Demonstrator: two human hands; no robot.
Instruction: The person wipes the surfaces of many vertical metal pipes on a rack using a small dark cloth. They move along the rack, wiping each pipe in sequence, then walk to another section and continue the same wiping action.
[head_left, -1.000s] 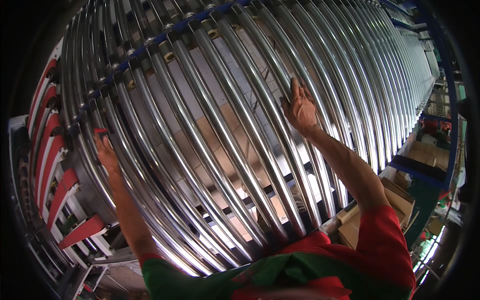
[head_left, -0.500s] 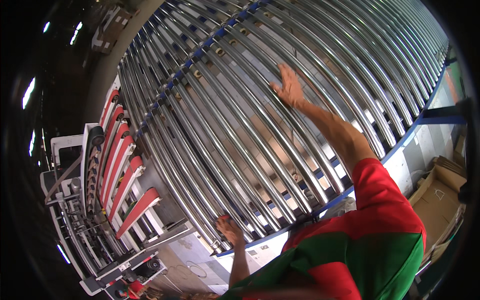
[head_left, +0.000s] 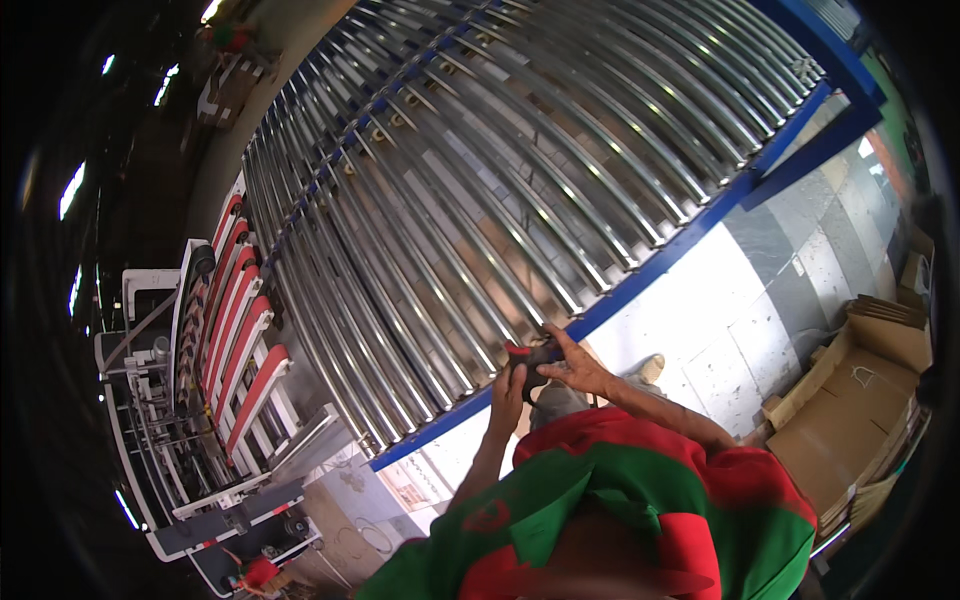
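My left hand and my right hand meet in front of my chest, just past the blue edge rail of a wide roller conveyor. Both hands close around a small dark object with a red tip; what it is I cannot make out. My red and green shirt fills the bottom of the view. The steel rollers carry nothing that I can see.
A machine with red belts and white frames stands at the conveyor's left end. Flattened cardboard boxes pile up at the right on a pale tiled floor. A person's shoe shows beyond my right hand.
Both hands have come off the rollers and drawn back to my chest, now together on the small dark object. The view has swung away, so the conveyor sits farther off.
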